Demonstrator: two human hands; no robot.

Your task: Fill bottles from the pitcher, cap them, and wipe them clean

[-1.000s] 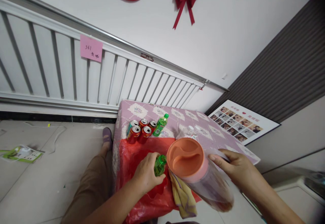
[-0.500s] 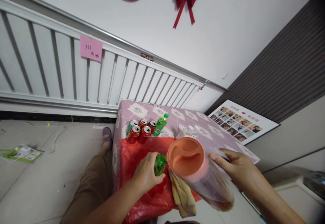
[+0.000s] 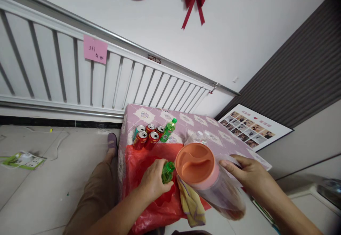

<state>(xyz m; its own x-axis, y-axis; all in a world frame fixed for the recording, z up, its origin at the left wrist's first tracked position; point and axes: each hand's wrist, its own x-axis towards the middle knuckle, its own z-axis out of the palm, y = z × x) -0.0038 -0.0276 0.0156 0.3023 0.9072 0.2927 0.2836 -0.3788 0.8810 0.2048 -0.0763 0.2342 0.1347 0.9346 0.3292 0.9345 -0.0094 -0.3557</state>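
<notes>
My left hand (image 3: 154, 180) is wrapped round an uncapped green plastic bottle (image 3: 167, 172), held over the red plastic bag (image 3: 170, 210). My right hand (image 3: 243, 169) grips the handle of a clear pitcher (image 3: 221, 199) with an orange lid (image 3: 195, 162). The pitcher is tipped, its lid end close beside the bottle's mouth, and some brownish liquid sits toward its base. I cannot make out a stream between the two. A yellow cloth (image 3: 191, 204) hangs over the table edge below the pitcher.
Several drink cans (image 3: 152, 139) and a capped green bottle (image 3: 168, 130) stand on the purple tablecloth (image 3: 186, 121). Clear plastic bottles (image 3: 197, 137) are behind the pitcher. A white radiator (image 3: 112, 75) runs along the wall. A power strip (image 3: 26, 159) lies on the floor at left.
Almost nothing differs. Both hands keep the green bottle and the tipped pitcher in nearly the same place, with only a very slight shift of the view.
</notes>
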